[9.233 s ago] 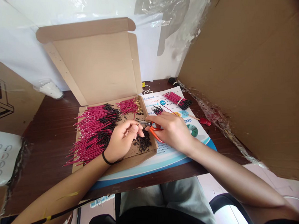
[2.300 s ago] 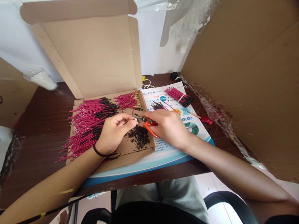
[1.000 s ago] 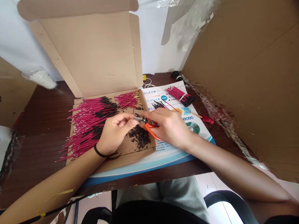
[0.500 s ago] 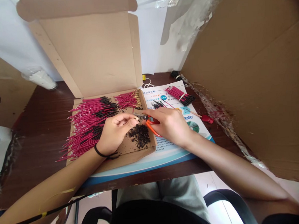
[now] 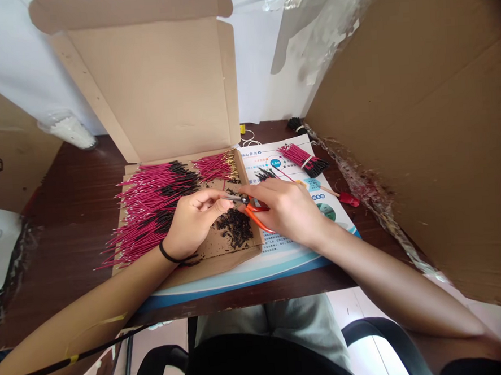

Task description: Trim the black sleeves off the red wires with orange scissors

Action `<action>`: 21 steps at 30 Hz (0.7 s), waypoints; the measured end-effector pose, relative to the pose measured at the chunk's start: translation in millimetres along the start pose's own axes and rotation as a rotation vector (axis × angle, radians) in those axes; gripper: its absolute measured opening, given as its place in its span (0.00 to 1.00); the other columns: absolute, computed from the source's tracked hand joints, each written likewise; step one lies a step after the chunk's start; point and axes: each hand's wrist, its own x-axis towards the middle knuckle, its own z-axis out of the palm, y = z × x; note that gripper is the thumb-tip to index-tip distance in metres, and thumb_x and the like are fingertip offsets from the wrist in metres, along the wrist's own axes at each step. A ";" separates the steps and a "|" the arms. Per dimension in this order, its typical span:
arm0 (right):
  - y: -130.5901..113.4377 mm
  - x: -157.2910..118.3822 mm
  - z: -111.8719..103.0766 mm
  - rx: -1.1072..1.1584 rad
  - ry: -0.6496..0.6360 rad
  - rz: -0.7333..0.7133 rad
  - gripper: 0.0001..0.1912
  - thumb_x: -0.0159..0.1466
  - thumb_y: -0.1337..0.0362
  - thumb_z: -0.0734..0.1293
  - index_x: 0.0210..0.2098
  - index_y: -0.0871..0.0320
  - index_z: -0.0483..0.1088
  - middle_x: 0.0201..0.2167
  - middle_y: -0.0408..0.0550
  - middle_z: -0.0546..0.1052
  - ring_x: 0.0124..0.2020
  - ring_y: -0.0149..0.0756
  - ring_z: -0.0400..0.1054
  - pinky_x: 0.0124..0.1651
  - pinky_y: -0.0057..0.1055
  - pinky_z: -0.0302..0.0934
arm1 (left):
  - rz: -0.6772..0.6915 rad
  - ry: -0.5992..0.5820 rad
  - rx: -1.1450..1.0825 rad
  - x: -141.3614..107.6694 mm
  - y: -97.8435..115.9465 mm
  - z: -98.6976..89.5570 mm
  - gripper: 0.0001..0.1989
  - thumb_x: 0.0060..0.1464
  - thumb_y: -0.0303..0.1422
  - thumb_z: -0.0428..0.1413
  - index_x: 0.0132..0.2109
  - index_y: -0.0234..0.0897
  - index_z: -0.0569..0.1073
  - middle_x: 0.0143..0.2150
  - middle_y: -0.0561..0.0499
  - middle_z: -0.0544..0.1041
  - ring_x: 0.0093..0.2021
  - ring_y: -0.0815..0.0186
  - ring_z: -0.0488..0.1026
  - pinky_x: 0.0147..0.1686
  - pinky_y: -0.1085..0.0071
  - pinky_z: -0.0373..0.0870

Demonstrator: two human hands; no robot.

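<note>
My right hand (image 5: pixel 290 210) grips orange-handled scissors (image 5: pixel 256 210), whose metal blades point left to the fingertips of my left hand (image 5: pixel 197 222). The left thumb and fingers are pinched together at the blades; what they hold is too small and hidden to name. Both hands are over a cardboard box (image 5: pixel 207 248). Many red wires with black sections (image 5: pixel 149 202) lie in its left part, and a smaller pile of red wires (image 5: pixel 213 167) with gold tips is at its back right. Black scraps (image 5: pixel 236 228) are scattered below the scissors.
The box's lid (image 5: pixel 151 86) stands up behind. A printed sheet (image 5: pixel 337 210) lies under and right of the box, bearing a banded red wire bundle (image 5: pixel 303 159). A plastic cup (image 5: pixel 73 132) lies at the back left. A large cardboard panel (image 5: pixel 434 142) rises on the right.
The scissors' blades look closer together, and their lower handle has shifted slightly. Both hands remain in nearly the same place. The whole view has moved very slightly.
</note>
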 end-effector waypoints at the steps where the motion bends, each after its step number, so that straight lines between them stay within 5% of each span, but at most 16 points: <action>1: 0.2 0.2 -0.6 -0.008 -0.005 -0.005 0.16 0.63 0.59 0.63 0.50 0.53 0.73 0.33 0.47 0.78 0.33 0.34 0.70 0.29 0.30 0.53 | 0.003 0.009 0.034 -0.3 1.8 0.3 0.12 0.47 0.40 0.62 0.33 0.35 0.79 0.29 0.49 0.79 0.29 0.68 0.72 0.30 0.73 0.68; 9: -0.6 2.1 -5.0 -0.048 -0.087 0.047 0.12 0.63 0.59 0.62 0.36 0.56 0.77 0.26 0.47 0.77 0.28 0.34 0.68 0.27 0.30 0.48 | 0.047 0.001 0.131 -2.1 11.3 1.9 0.11 0.47 0.39 0.62 0.31 0.35 0.79 0.28 0.49 0.79 0.28 0.67 0.73 0.30 0.73 0.68; 21: -1.6 1.7 -3.8 0.015 0.014 0.033 0.16 0.63 0.57 0.63 0.48 0.54 0.74 0.31 0.47 0.78 0.31 0.34 0.70 0.30 0.30 0.55 | 0.059 -0.028 0.050 -2.0 12.9 3.0 0.17 0.50 0.46 0.58 0.33 0.35 0.77 0.31 0.47 0.80 0.31 0.66 0.74 0.34 0.72 0.70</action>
